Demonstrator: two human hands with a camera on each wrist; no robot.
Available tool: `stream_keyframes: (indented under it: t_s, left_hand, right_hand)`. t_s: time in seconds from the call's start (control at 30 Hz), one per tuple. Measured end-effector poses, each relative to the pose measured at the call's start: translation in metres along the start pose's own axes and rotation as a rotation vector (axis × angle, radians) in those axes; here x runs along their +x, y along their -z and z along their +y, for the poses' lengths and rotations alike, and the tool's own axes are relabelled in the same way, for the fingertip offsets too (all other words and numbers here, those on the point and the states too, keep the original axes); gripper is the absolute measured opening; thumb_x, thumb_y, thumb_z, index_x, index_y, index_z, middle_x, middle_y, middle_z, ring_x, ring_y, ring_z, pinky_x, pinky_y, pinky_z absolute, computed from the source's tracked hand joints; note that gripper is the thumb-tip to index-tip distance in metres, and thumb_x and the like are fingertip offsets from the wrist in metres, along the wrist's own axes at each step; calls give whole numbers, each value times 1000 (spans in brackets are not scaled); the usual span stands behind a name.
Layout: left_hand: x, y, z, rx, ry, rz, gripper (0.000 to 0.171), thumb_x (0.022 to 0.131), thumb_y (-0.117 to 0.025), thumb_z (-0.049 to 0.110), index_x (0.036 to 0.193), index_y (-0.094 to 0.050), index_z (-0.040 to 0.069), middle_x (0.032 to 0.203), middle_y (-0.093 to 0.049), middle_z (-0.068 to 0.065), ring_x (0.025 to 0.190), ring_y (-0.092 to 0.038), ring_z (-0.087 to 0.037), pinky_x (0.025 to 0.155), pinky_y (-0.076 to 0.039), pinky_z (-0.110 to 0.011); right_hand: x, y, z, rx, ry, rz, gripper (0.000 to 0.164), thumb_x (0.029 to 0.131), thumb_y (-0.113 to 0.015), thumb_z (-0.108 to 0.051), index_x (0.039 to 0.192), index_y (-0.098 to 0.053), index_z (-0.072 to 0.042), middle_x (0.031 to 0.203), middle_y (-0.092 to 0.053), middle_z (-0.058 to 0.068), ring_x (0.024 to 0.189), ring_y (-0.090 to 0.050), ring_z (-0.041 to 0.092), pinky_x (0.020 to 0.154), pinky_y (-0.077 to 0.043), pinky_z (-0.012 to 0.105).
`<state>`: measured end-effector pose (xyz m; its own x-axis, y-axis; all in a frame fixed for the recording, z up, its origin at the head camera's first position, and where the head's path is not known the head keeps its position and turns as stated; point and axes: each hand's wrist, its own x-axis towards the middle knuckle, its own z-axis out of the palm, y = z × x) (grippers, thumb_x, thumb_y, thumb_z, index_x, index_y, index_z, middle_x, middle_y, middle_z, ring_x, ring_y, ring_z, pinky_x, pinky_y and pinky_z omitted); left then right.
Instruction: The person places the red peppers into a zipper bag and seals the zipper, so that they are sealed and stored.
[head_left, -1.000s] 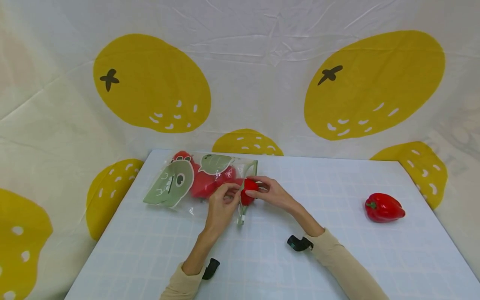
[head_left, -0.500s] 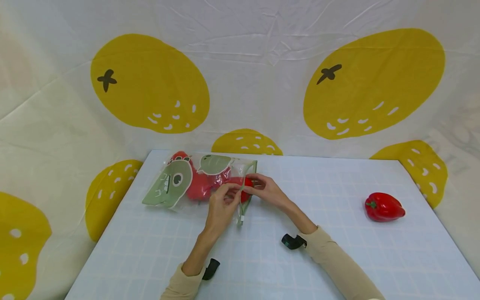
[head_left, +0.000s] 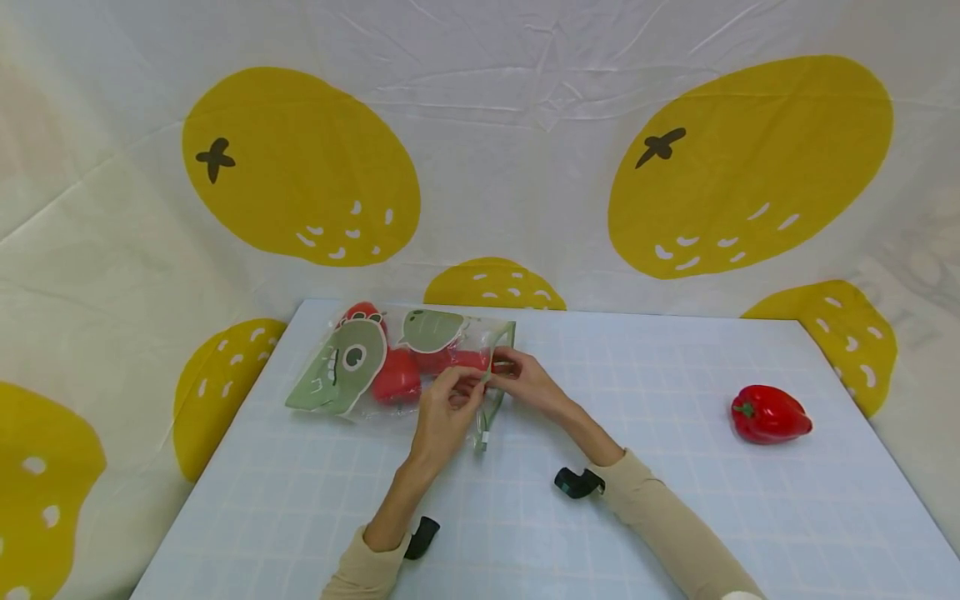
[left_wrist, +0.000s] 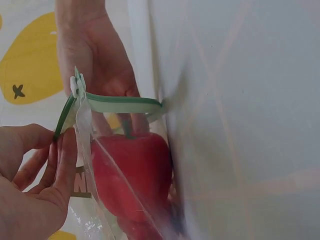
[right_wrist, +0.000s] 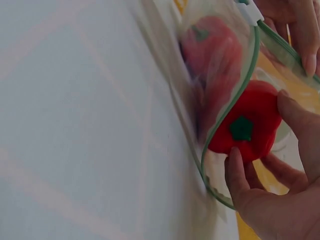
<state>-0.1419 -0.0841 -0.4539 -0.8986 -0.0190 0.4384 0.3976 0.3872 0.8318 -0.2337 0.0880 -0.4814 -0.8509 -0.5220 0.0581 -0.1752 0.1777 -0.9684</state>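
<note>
My left hand [head_left: 444, 417] pinches the green-edged mouth of a clear zip bag [head_left: 495, 408] printed with a green cartoon animal. In the left wrist view, finger and thumb hold the green strip [left_wrist: 125, 103] beside the white slider [left_wrist: 79, 85]. My right hand [head_left: 531, 385] reaches into the opening from the right and holds a red bell pepper [right_wrist: 255, 120] by its stem end, thumb on one side and fingers on the other. Its front part is inside the bag. More red peppers [head_left: 397, 377] show through the plastic further in.
Another red bell pepper [head_left: 770, 414] lies apart on the right of the table [head_left: 652, 533], which has a pale checked cover. A white cloth [head_left: 517, 167] with yellow fruit prints hangs behind. Black wrist cameras [head_left: 579, 482] stick out at both sleeves.
My right hand has moved left, and the pepper has gone from the bag's mouth further inside. Peppers in the bag have shifted left. My left hand keeps its place at the edge.
</note>
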Motion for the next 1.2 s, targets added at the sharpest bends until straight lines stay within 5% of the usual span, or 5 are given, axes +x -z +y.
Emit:
stream_keyframes:
  t_s: [0.57, 1.2]
  left_hand:
    - [0, 1, 0, -1, 3, -16, 19, 91, -74, -4, 109, -71, 2, 101, -70, -7, 84, -67, -19, 77, -61, -28]
    - [-2, 2, -1, -11, -23, -16, 22, 89, -74, -6, 110, -73, 3, 102, -72, -7, 84, -67, -19, 76, -61, -29]
  right_hand:
    - [8, -13, -5, 93, 46, 44, 48, 93, -62, 8, 139, -47, 15, 136, -56, 34, 127, -57, 47, 104, -51, 41]
    - [23, -26, -5, -23, 100, 128, 55, 90, -72, 4, 142, -53, 5, 139, -60, 23, 129, -57, 37, 109, -47, 47]
